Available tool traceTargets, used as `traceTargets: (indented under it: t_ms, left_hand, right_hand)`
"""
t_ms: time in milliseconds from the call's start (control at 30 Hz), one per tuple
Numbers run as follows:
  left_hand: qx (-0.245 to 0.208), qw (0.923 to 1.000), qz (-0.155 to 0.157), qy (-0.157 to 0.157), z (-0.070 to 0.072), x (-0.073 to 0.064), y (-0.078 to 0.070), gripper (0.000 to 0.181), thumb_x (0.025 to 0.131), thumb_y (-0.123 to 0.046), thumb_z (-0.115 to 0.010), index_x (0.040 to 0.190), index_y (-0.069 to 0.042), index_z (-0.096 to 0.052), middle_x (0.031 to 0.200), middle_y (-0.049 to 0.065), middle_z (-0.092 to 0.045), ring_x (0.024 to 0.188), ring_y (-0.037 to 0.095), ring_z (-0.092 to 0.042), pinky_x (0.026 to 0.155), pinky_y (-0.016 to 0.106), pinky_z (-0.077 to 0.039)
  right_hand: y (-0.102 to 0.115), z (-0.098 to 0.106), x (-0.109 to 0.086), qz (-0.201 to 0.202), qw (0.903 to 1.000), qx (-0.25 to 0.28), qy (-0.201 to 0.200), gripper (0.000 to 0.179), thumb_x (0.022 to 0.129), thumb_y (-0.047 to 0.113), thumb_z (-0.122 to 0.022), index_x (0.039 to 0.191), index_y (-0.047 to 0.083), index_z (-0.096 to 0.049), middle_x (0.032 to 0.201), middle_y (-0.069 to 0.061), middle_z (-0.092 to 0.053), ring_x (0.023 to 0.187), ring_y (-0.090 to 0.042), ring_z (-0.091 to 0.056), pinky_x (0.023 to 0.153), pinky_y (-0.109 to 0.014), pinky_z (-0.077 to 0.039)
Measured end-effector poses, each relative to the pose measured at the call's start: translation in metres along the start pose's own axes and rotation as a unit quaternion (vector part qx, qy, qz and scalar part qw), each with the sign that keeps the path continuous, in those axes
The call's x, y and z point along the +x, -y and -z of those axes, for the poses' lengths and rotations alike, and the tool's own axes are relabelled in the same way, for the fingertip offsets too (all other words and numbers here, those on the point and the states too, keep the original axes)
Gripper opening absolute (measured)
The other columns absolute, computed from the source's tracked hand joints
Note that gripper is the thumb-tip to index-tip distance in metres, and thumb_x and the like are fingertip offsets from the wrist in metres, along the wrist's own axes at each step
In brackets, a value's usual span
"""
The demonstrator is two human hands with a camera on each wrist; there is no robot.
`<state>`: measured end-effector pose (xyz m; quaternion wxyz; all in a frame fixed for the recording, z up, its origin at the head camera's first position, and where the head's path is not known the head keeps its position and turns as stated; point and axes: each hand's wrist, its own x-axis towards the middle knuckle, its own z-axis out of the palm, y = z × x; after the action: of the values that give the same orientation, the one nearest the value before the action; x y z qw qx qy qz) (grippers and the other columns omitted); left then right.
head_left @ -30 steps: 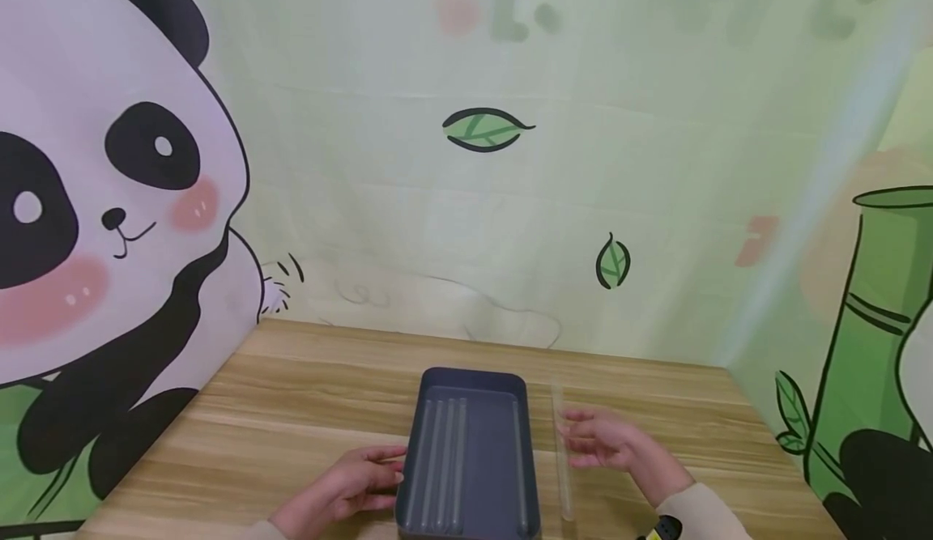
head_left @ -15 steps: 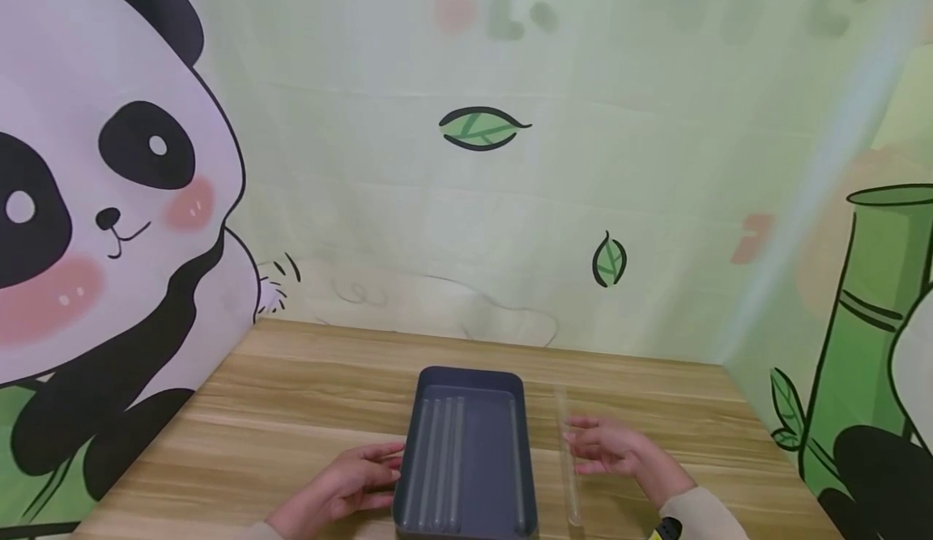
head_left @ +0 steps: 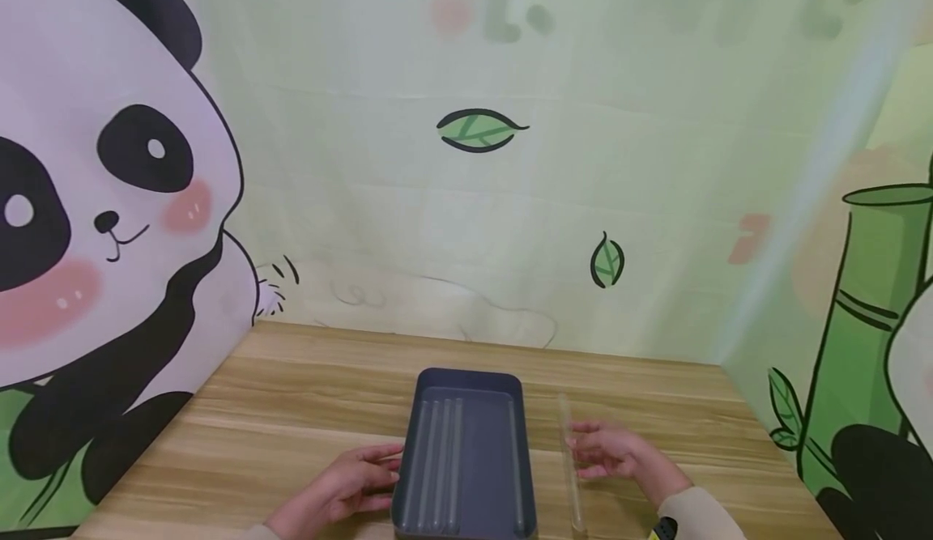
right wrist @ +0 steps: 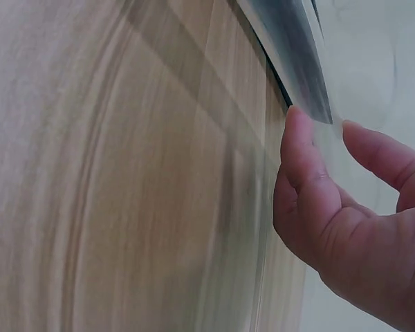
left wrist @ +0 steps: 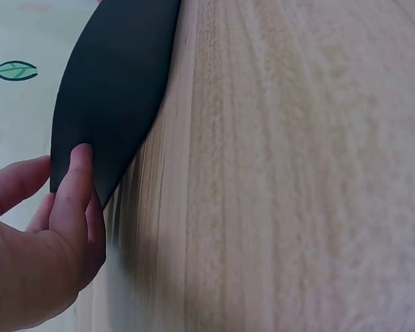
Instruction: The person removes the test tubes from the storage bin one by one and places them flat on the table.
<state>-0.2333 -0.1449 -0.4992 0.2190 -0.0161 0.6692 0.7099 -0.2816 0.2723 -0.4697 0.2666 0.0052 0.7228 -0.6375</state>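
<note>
A dark blue-grey rectangular box stands on the wooden table. Several long, narrow raised lines run along its floor, grouped at the left, with one at the right. My left hand rests its fingertips on the box's left outer wall. In the left wrist view that wall is dark and smooth, with the fingers against it. A long clear strip stands apart from the box's right side. My right hand holds it by the fingertips. The right wrist view shows a see-through piece ending between thumb and forefinger.
The wood-grain table reaches back to a pale green backdrop, printed with a panda, leaves and bamboo. A yellow-and-black item shows at the right sleeve. The box's near end meets the head view's lower edge.
The right hand and the clear strip have shifted slightly right and toward the viewer, widening the gap to the box. The left hand has stayed at the box's wall.
</note>
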Motion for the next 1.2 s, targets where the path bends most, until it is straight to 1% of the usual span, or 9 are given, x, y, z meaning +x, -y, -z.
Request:
traceTargets:
  t_ms: [200, 400, 533, 700, 833, 967, 1067, 1200]
  left_hand:
    - [0.001, 1.0, -0.004, -0.001, -0.001, 0.0, 0.0, 0.062, 0.091, 0.003, -0.061, 0.149, 0.008, -0.042, 0.146, 0.032, -0.052, 0.1, 0.012, -0.067, 0.081, 0.036, -0.062]
    - [0.003, 1.0, -0.002, -0.004, -0.001, 0.002, 0.0, 0.063, 0.09, 0.004, -0.061, 0.149, 0.008, -0.042, 0.146, 0.034, -0.05, 0.1, 0.013, -0.067, 0.083, 0.039, -0.063]
    - [0.004, 1.0, 0.0, -0.006, -0.001, 0.003, 0.0, 0.063, 0.09, 0.004, -0.062, 0.149, 0.008, -0.043, 0.147, 0.035, -0.049, 0.1, 0.014, -0.067, 0.083, 0.04, -0.063]
    - [0.006, 1.0, 0.002, -0.005, -0.001, 0.003, -0.001, 0.063, 0.089, 0.005, -0.063, 0.149, 0.008, -0.043, 0.147, 0.035, -0.048, 0.1, 0.015, -0.067, 0.083, 0.04, -0.063]
    - [0.003, 0.9999, 0.007, -0.01, -0.002, 0.002, -0.003, 0.063, 0.089, 0.006, -0.063, 0.149, 0.008, -0.044, 0.146, 0.034, -0.05, 0.098, 0.014, -0.068, 0.083, 0.04, -0.063]
    - [0.007, 0.9999, 0.004, -0.014, -0.004, 0.001, -0.004, 0.063, 0.088, 0.006, -0.062, 0.149, 0.008, -0.044, 0.146, 0.035, -0.049, 0.098, 0.014, -0.068, 0.083, 0.04, -0.063]
    - [0.014, 0.9998, -0.002, -0.015, -0.004, 0.0, -0.004, 0.064, 0.088, 0.005, -0.062, 0.149, 0.008, -0.044, 0.146, 0.036, -0.048, 0.098, 0.014, -0.067, 0.083, 0.04, -0.063]
    - [0.016, 0.9997, -0.003, -0.018, -0.004, 0.0, -0.004, 0.063, 0.088, 0.005, -0.062, 0.148, 0.007, -0.045, 0.145, 0.035, -0.051, 0.098, 0.014, -0.068, 0.083, 0.04, -0.063]
  right_hand:
    - [0.001, -0.005, 0.003, -0.005, 0.9998, -0.016, -0.013, 0.063, 0.098, 0.002, -0.057, 0.152, -0.013, -0.027, 0.095, -0.001, -0.061, 0.087, -0.013, -0.061, 0.076, -0.028, -0.063]
    - [0.005, -0.012, 0.006, -0.031, 0.9976, -0.021, -0.058, 0.059, 0.098, 0.001, -0.057, 0.149, -0.013, -0.032, 0.094, -0.003, -0.06, 0.085, -0.013, -0.06, 0.074, -0.03, -0.064]
    - [0.005, -0.014, 0.008, -0.034, 0.996, -0.028, -0.077, 0.057, 0.097, 0.0, -0.058, 0.148, -0.013, -0.034, 0.093, -0.004, -0.06, 0.083, -0.013, -0.06, 0.075, -0.032, -0.064]
    - [0.004, -0.015, 0.011, -0.032, 0.9954, -0.034, -0.084, 0.056, 0.096, -0.002, -0.058, 0.146, -0.014, -0.036, 0.092, -0.004, -0.059, 0.084, -0.014, -0.059, 0.075, -0.034, -0.064]
    - [0.004, -0.016, 0.013, -0.037, 0.9944, -0.036, -0.092, 0.056, 0.095, -0.002, -0.058, 0.145, -0.014, -0.037, 0.091, -0.004, -0.058, 0.082, -0.014, -0.058, 0.074, -0.033, -0.064]
    - [0.005, -0.018, 0.014, -0.044, 0.9926, -0.039, -0.106, 0.054, 0.094, -0.003, -0.058, 0.144, -0.013, -0.04, 0.089, -0.005, -0.057, 0.079, -0.013, -0.057, 0.071, -0.032, -0.064]
    - [0.006, -0.019, 0.015, -0.051, 0.9911, -0.042, -0.115, 0.05, 0.094, -0.004, -0.058, 0.141, -0.013, -0.043, 0.089, -0.006, -0.057, 0.079, -0.014, -0.057, 0.072, -0.032, -0.064]
    - [0.006, -0.021, 0.015, -0.055, 0.9897, -0.048, -0.123, 0.046, 0.094, -0.005, -0.058, 0.137, -0.013, -0.045, 0.09, -0.007, -0.058, 0.08, -0.015, -0.057, 0.073, -0.032, -0.064]
